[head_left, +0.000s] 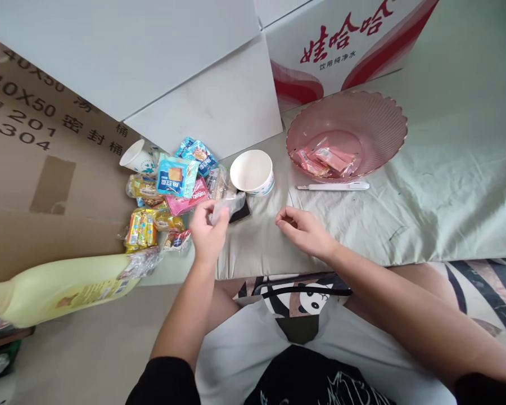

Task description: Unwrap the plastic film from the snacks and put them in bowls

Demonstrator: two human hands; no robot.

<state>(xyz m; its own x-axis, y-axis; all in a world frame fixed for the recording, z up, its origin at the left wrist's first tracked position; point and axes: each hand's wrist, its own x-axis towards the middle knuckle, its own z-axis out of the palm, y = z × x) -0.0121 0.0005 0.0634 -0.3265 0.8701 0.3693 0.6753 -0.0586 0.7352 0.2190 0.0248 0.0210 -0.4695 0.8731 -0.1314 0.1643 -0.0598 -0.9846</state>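
Note:
My left hand (208, 236) is closed on a crumpled translucent plastic wrapper (230, 207), slightly blurred. A small black object (241, 211) lies behind it on the cloth. Curled loosely inward, the fingers of my right hand (302, 232) show nothing between them; the hand is just above the cloth. A white paper bowl (252, 172) stands upright beyond and between both hands. Left of it is a pile of packaged snacks, with a light-blue packet (177, 175) on top and a pink packet (188, 197) below. A white utility knife (333, 187) lies beyond my right hand.
A pink fluted basin (379, 135) holds several pink packets (331, 160). A paper cup (138, 157) lies tipped by the snacks. Cardboard boxes (219, 107) line the back and left. A large yellow bottle (76, 287) lies at the left edge of the cloth-covered table (438, 214).

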